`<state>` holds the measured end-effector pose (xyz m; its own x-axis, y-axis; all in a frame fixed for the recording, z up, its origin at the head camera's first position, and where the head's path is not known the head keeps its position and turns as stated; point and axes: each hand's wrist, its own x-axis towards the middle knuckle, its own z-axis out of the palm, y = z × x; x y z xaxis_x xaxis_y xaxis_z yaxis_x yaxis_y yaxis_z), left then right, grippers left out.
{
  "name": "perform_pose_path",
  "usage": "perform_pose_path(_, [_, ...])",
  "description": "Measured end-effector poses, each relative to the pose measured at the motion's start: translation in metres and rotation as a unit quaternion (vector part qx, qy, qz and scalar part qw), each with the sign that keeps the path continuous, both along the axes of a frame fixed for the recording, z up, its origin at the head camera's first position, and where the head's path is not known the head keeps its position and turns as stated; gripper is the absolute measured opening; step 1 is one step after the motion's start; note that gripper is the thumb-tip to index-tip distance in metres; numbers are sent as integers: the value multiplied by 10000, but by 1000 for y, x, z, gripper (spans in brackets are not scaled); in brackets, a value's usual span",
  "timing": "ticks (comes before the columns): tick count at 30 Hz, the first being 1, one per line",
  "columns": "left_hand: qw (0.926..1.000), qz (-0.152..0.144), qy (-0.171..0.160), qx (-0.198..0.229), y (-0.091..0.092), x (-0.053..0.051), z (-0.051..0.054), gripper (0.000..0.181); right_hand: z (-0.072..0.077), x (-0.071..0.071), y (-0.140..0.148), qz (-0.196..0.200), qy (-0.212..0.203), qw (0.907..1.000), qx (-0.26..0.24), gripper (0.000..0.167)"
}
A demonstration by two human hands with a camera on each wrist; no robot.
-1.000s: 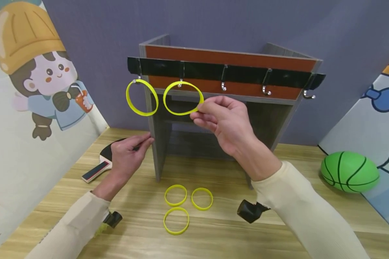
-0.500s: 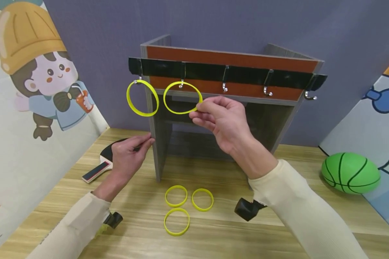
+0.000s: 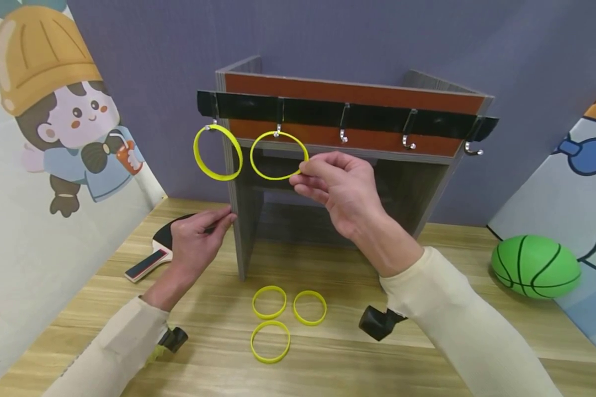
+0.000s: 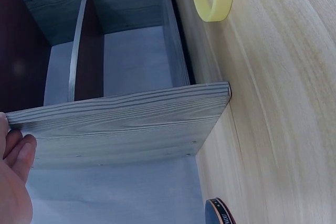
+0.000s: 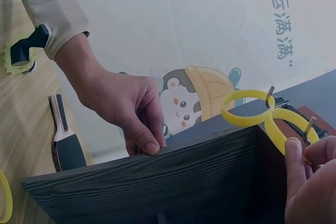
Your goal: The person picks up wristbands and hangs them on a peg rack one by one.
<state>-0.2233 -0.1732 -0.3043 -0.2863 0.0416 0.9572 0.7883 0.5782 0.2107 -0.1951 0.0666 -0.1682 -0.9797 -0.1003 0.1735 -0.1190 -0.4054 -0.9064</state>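
the person's right hand (image 3: 345,190) is nearly closed, thumb and fingertips pinching the right edge of a thin, round yellow ring (image 3: 277,178). that ring is held up in front of the cabinet of grey wood-grain boards (image 3: 417,190), its top edge at the curved silver metal hook (image 3: 277,133) second from the left; whether it bears weight there i cannot tell. just to its left, a second yellow ring (image 3: 222,177) hangs from the leftmost hook. three more hooks follow to the right along the glossy black rail (image 3: 313,107), which crosses a red-brown front board (image 3: 357,89).

the left hand (image 3: 198,237) has its thumb and bent fingers closed on the front edge of the cabinet's left side panel (image 3: 243,242), lower than the rings. three further yellow rings (image 3: 270,360) lie flat and close together on the pale wood-grain table (image 3: 338,364), near side of the cabinet. a black-faced table-tennis bat (image 3: 149,263) lies to the left, partly behind the left hand; a green ball with black lines (image 3: 535,267) sits far right.
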Motion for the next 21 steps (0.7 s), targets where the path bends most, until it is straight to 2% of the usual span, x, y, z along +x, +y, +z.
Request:
perform_pose_path(8, [10000, -49, -24, 35, 0, 0, 0, 19, -5, -2, 2, 44, 112, 9998, 162, 15])
perform_pose_path(15, [10000, -57, -37, 68, -1, 0, -2, 19, -7, -2, 4, 41, 168, 9993, 319, 14])
perform_pose_path(21, [9999, -49, -69, 93, -1, -1, -3, 18, -11, -3, 10, 14, 145, 9979, 626, 20])
